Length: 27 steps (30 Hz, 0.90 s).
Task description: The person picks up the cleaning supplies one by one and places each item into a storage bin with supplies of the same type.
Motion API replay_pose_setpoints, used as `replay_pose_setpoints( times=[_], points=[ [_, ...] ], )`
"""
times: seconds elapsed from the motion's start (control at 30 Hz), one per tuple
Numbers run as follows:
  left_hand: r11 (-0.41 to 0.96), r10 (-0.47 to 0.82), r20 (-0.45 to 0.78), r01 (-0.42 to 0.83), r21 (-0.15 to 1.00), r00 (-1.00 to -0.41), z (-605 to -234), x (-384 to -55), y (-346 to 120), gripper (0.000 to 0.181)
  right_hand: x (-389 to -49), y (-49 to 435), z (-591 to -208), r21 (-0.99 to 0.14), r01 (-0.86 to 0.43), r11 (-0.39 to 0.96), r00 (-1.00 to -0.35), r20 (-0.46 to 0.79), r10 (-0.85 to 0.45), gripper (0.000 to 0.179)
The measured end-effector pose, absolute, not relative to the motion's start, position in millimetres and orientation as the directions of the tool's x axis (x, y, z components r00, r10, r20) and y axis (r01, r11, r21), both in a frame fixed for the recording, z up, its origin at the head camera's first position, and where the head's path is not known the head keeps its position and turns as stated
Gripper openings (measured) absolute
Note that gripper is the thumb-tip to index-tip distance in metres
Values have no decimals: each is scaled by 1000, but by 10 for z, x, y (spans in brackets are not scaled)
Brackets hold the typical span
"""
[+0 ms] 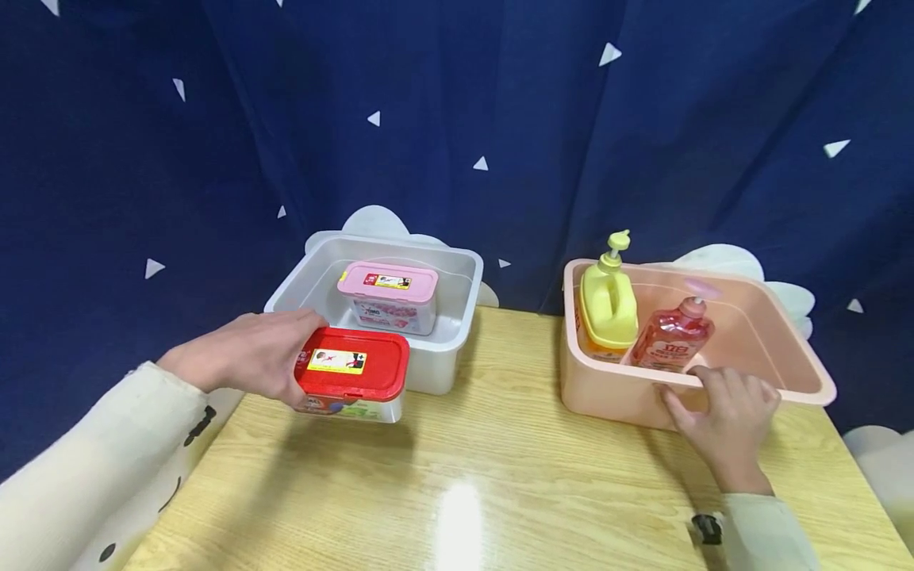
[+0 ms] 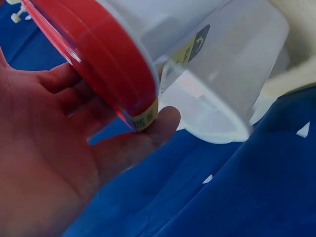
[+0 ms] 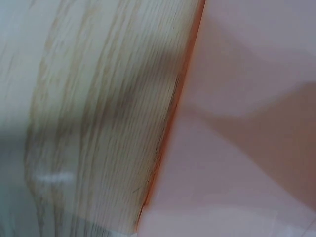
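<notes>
In the head view my left hand (image 1: 257,353) grips one end of a plastic tub with a red lid (image 1: 385,357), held above the table in front of a white bin. The left wrist view shows the thumb and fingers around the edge of that red lid (image 2: 106,54). My right hand (image 1: 728,412) holds the front rim of a pink bin (image 1: 614,388), thumb outside and fingers over the edge. In that bin stand a yellow pump bottle (image 1: 610,305) and a red pump bottle (image 1: 671,341) with a blurred pump head. The right hand is out of the right wrist view.
The white bin (image 1: 464,317) stands at the back left, holding a tub with a pink lid (image 1: 389,281). Both bins rest on a wooden table (image 1: 500,444). A dark blue curtain (image 1: 528,95) with white triangles hangs right behind them.
</notes>
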State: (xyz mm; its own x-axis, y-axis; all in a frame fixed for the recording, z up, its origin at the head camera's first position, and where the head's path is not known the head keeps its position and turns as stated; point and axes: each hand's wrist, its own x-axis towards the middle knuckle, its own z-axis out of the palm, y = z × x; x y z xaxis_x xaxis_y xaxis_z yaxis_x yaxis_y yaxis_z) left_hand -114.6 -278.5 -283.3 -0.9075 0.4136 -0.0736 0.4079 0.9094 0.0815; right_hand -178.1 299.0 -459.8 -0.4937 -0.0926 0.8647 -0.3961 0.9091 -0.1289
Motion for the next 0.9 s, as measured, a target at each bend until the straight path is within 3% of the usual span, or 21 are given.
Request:
replay_pose_setpoints(
  times=[0.23,0.67,0.9],
  points=[
    [914,406,-50,404,40,-913,-2589,-1226,-2760,75,-1794,2998,-4607,-136,-404,905,-492,866,-90,77],
    [936,350,-205,337,99,-914,-2251,-1477,-2624,72,-1791,2995,-4585,-142,-395,908,-508,857,-88,79],
    [943,332,-192,322,83,-924,-1994,-1508,-2587,75,-1785,2991,-4594,-135,-398,907,-504,859,-93,78]
  ],
)
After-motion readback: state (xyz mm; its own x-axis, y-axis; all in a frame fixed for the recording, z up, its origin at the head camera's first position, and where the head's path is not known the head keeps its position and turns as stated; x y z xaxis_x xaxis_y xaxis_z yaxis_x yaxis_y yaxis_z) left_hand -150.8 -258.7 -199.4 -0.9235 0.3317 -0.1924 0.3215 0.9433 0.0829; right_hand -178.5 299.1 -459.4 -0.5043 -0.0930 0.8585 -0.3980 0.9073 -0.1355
